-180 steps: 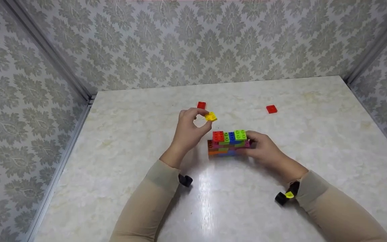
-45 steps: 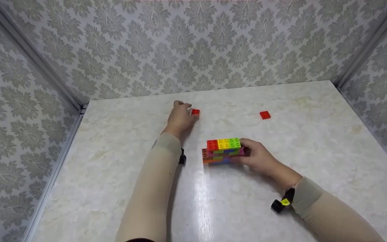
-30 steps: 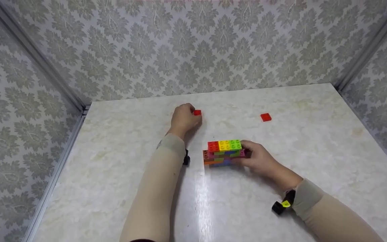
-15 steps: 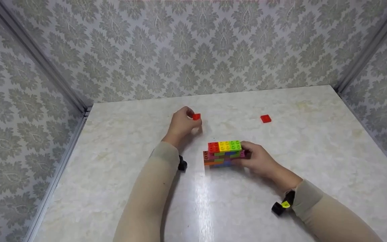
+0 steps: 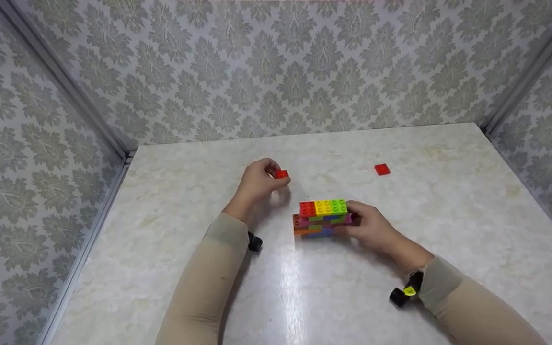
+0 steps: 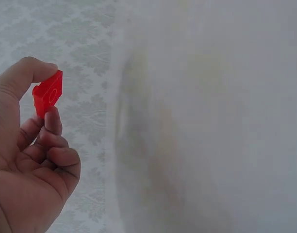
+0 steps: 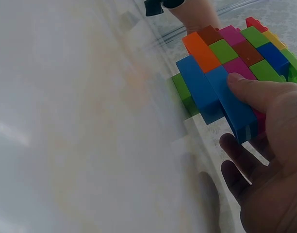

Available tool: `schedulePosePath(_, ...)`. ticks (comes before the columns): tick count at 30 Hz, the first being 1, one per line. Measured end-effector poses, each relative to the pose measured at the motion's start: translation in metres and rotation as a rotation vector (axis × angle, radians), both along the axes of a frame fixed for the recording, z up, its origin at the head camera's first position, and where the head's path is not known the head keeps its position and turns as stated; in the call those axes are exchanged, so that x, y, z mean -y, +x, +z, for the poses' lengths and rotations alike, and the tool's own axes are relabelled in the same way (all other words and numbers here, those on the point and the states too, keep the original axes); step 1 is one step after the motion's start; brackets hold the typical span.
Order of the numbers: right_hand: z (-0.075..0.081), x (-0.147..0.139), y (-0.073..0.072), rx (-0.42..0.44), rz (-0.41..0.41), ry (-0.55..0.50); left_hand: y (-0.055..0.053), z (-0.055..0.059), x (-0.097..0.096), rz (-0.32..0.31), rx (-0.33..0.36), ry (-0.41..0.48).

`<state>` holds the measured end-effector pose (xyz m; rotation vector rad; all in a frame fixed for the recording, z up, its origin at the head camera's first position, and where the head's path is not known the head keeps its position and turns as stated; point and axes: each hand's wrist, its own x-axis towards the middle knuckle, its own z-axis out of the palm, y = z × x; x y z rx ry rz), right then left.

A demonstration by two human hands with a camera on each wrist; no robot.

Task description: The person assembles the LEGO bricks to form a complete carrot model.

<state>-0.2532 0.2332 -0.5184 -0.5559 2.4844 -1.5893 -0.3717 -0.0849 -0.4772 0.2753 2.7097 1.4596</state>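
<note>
Near the middle of the table, my right hand (image 5: pixel 371 225) grips the right end of a stack of coloured toy bricks (image 5: pixel 323 208). Its top row runs red, yellow and bright green. In the right wrist view the thumb presses the side of the stack (image 7: pixel 203 52), which shows orange, blue, pink, brown and green bricks. Behind and left of the stack, my left hand (image 5: pixel 257 182) pinches a flat red toy brick (image 5: pixel 281 174) above the table. The left wrist view shows that red brick (image 6: pixel 49 94) between thumb and fingertip, the other fingers curled.
Another flat red brick (image 5: pixel 382 169) lies alone on the pale table (image 5: pixel 448 215), towards the back right. Patterned walls (image 5: pixel 300 67) enclose the back and both sides.
Six seconds ago my left hand held a yellow brick; it now sits in the stack's top row. The left hand has since picked up the red brick and drawn it nearer. The right hand keeps its grip.
</note>
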Motion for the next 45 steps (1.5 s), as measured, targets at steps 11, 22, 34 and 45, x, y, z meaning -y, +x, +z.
schedulePosePath(11,-0.007,-0.001,0.002,0.006,-0.009,0.019,0.034,0.012,0.010,-0.063,-0.015,0.118)
schedulePosePath(22,-0.001,-0.001,0.003,-0.001,-0.012,0.030,0.052,0.032,0.019,-0.111,-0.009,0.130)
schedulePosePath(34,0.000,-0.002,0.000,-0.012,-0.016,0.039,0.072,0.053,0.012,-0.243,-0.042,0.157)
schedulePosePath(45,0.000,-0.001,0.000,-0.013,-0.013,0.042,0.084,0.057,0.004,-0.362,-0.020,0.053)
